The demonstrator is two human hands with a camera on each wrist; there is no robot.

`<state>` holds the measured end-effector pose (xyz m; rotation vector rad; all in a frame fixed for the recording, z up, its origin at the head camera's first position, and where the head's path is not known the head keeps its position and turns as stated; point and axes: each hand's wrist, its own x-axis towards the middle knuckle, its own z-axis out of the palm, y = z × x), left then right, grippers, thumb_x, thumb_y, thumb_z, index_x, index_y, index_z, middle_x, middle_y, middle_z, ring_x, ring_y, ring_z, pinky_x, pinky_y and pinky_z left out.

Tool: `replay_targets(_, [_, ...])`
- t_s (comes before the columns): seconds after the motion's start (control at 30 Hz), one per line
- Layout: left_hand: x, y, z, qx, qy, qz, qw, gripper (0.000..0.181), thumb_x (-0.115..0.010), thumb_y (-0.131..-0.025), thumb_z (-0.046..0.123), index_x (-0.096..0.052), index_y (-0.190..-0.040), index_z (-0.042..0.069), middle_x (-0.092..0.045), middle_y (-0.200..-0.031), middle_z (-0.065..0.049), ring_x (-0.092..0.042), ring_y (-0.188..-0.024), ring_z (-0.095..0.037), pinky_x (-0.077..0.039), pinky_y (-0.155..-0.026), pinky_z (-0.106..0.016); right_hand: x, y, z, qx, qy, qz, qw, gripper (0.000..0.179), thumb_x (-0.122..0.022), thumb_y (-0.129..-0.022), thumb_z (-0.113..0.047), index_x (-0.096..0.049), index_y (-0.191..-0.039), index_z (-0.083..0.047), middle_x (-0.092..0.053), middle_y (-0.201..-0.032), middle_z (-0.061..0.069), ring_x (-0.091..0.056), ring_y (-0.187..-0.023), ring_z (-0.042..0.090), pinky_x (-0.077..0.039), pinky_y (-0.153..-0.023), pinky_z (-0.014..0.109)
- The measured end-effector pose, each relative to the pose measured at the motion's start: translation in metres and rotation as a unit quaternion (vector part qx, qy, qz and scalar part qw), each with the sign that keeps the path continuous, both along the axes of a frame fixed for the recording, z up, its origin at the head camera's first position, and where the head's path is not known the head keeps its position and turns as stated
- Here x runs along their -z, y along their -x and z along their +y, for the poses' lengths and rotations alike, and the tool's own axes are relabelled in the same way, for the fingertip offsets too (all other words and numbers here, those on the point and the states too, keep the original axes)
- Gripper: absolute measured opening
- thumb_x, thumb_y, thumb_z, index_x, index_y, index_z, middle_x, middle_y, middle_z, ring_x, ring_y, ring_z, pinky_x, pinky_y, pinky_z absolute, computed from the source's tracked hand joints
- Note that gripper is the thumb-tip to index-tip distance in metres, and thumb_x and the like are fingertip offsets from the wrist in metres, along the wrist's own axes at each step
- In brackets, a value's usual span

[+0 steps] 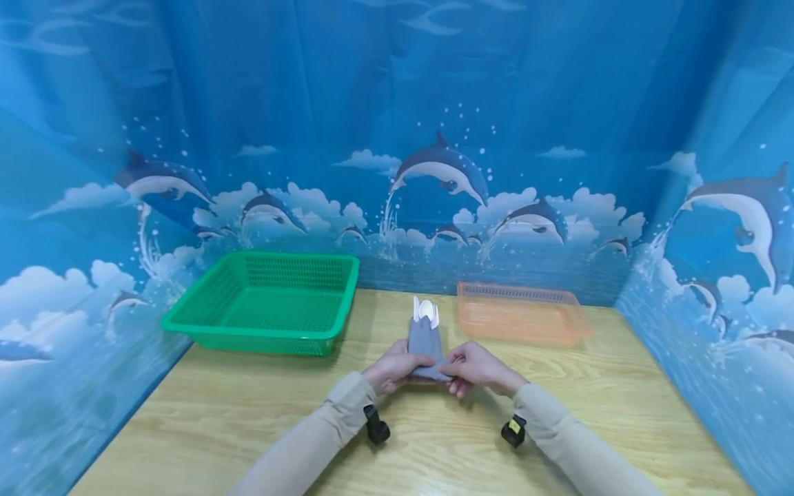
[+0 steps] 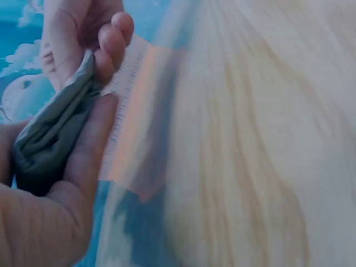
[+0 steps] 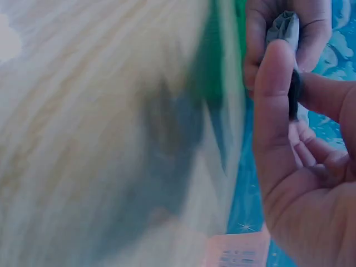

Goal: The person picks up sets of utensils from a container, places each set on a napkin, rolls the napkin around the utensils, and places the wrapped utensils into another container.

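A folded grey cloth napkin (image 1: 424, 342) wraps a white spoon (image 1: 426, 309), with a white knife (image 1: 416, 307) and a white fork (image 1: 435, 318) on either side; their ends stick out of its far end. My left hand (image 1: 394, 366) grips the napkin's left side, thumb on top and fingers beneath. On the other side, my right hand (image 1: 479, 368) pinches the near right corner between thumb and finger. In the left wrist view the near end of the napkin (image 2: 53, 136) shows several bunched layers. The cutlery's lower parts are hidden inside the cloth.
A green plastic basket (image 1: 260, 337) stands at the back left of the wooden table (image 1: 434, 448). At the back right sits a shallow orange basket (image 1: 524, 324). A blue dolphin-print curtain (image 1: 397, 103) encloses the table's back and sides.
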<state>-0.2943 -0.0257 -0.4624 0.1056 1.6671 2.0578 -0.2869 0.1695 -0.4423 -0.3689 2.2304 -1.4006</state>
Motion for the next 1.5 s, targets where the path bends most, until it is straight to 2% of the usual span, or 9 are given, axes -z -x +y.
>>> replay_targets(0.13, [-0.009, 0.0, 0.002, -0.024, -0.029, 0.018, 0.9991, 0.062, -0.06, -0.093, -0.001, -0.03, -0.147, -0.006, -0.056, -0.127, -0.029, -0.066, -0.109, -0.037, -0.057, -0.088, -0.037, -0.011, 0.001, -0.002, 0.052, 0.039, -0.021, 0.9977, 0.03, -0.068, -0.093, -0.024, -0.061, -0.098, 0.005, -0.07, -0.074, 0.015, -0.064, -0.055, 0.01, -0.059, -0.057, 0.03])
replay_targets(0.3, [-0.015, 0.001, 0.003, -0.044, -0.034, 0.018, 0.9983, 0.055, -0.062, -0.093, 0.002, -0.037, -0.141, -0.008, -0.058, -0.125, -0.029, -0.067, -0.107, -0.037, -0.057, -0.087, -0.035, -0.023, 0.002, -0.006, 0.112, 0.066, -0.019, 0.9914, 0.03, -0.07, -0.091, -0.015, -0.059, -0.109, 0.007, -0.07, -0.073, 0.014, -0.064, -0.055, 0.009, -0.058, -0.057, 0.028])
replay_targets(0.5, [-0.01, 0.002, 0.003, -0.049, -0.037, 0.022, 0.9979, 0.058, -0.066, -0.092, 0.008, -0.039, -0.141, -0.008, -0.059, -0.127, -0.027, -0.067, -0.109, -0.034, -0.057, -0.088, -0.035, -0.026, 0.002, -0.001, 0.071, 0.088, -0.05, 0.9924, 0.028, -0.064, -0.095, -0.011, -0.063, -0.113, 0.01, -0.067, -0.069, 0.004, -0.06, -0.056, 0.004, -0.054, -0.055, 0.019])
replay_targets(0.73, [-0.005, -0.004, 0.003, -0.037, -0.056, 0.009, 0.9977, 0.063, -0.069, -0.092, 0.015, -0.038, -0.142, -0.008, -0.062, -0.124, -0.026, -0.068, -0.106, -0.033, -0.057, -0.087, -0.037, -0.018, 0.003, 0.011, 0.023, 0.157, -0.152, 0.9756, 0.014, -0.059, -0.097, -0.012, -0.067, -0.105, -0.004, -0.065, -0.071, -0.004, -0.054, -0.058, -0.001, -0.045, -0.05, 0.011])
replay_targets(0.87, [-0.005, -0.007, 0.003, -0.033, -0.056, 0.009, 0.9978, 0.063, -0.069, -0.092, 0.015, -0.039, -0.141, -0.009, -0.063, -0.123, -0.026, -0.069, -0.105, -0.033, -0.057, -0.086, -0.038, -0.014, 0.0, 0.011, 0.021, 0.162, -0.144, 0.9759, 0.019, -0.059, -0.097, -0.016, -0.064, -0.109, -0.002, -0.066, -0.077, -0.002, -0.057, -0.061, 0.001, -0.048, -0.053, 0.013])
replay_targets(1.0, [-0.003, -0.008, 0.003, -0.026, -0.045, 0.022, 0.9984, 0.062, -0.067, -0.093, 0.017, -0.039, -0.141, -0.01, -0.063, -0.123, -0.025, -0.068, -0.106, -0.032, -0.057, -0.087, -0.036, -0.015, -0.01, 0.004, 0.049, 0.106, -0.07, 0.9907, 0.028, -0.067, -0.094, -0.023, -0.063, -0.107, 0.002, -0.068, -0.082, 0.006, -0.063, -0.067, 0.009, -0.054, -0.057, 0.021])
replay_targets(1.13, [-0.002, -0.008, 0.003, -0.01, -0.041, 0.026, 0.9988, 0.053, -0.062, -0.097, 0.02, -0.043, -0.138, -0.008, -0.065, -0.121, -0.022, -0.068, -0.107, -0.029, -0.056, -0.089, -0.034, -0.02, -0.013, -0.004, 0.073, 0.045, -0.015, 0.9962, 0.024, -0.071, -0.09, -0.02, -0.064, -0.098, 0.002, -0.069, -0.078, 0.013, -0.062, -0.061, 0.011, -0.054, -0.053, 0.023])
replay_targets(1.3, [0.0, -0.008, 0.001, 0.014, -0.067, 0.018, 0.9975, 0.048, -0.056, -0.1, 0.019, -0.042, -0.137, -0.009, -0.065, -0.121, -0.02, -0.069, -0.105, -0.025, -0.055, -0.091, -0.032, -0.022, -0.01, -0.002, 0.053, 0.079, -0.063, 0.9935, 0.014, -0.068, -0.092, -0.013, -0.062, -0.091, 0.0, -0.064, -0.068, 0.002, -0.058, -0.054, 0.004, -0.052, -0.051, 0.017])
replay_targets(1.5, [0.001, -0.011, 0.0, 0.007, -0.068, 0.002, 0.9977, 0.051, -0.065, -0.095, 0.014, -0.045, -0.135, -0.01, -0.065, -0.121, -0.021, -0.07, -0.104, -0.025, -0.055, -0.091, -0.033, -0.015, -0.007, 0.005, 0.018, 0.159, -0.137, 0.9776, 0.01, -0.062, -0.094, -0.01, -0.06, -0.1, -0.002, -0.065, -0.076, -0.001, -0.058, -0.06, 0.002, -0.051, -0.056, 0.014])
